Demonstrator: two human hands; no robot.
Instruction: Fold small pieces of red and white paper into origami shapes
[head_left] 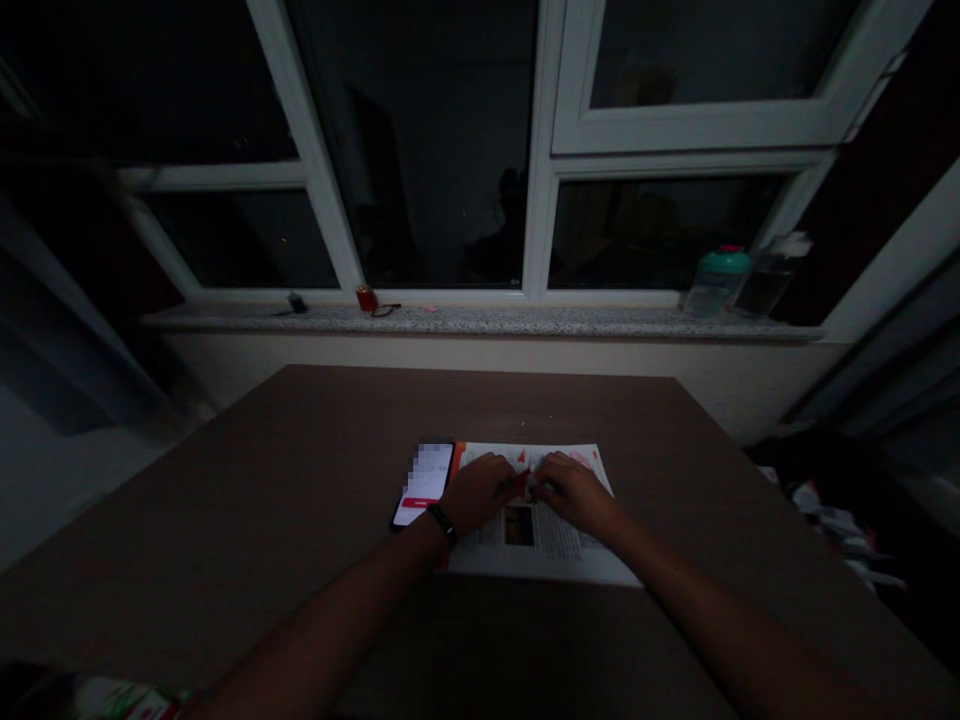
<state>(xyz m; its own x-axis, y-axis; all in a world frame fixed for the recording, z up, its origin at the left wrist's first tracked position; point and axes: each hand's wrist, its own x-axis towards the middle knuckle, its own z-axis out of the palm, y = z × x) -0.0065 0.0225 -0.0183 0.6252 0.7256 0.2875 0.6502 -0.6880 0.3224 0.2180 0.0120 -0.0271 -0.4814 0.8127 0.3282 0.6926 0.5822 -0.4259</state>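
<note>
Both my hands meet over a printed booklet (551, 565) with an orange-red left edge, lying on the brown table. Between my fingertips is a small red piece (522, 484), perhaps folded paper; the dim light hides its exact kind. My left hand (481, 492), with a dark band on its wrist, pinches its left side. On the other side my right hand (574, 490) has its fingers curled closed at the piece's right end. A small orange-red shape (522, 456) shows on the page just beyond. Left of the booklet lies a phone (429, 470) with its screen lit.
The brown table (300, 480) reaches toward a granite windowsill (480, 320). On the sill stand a teal-lidded bottle (718, 282), a clear bottle (772, 275), a small red container (366, 298) and a small dark item (297, 302). Blurred clutter (840, 530) lies beyond the table's right edge.
</note>
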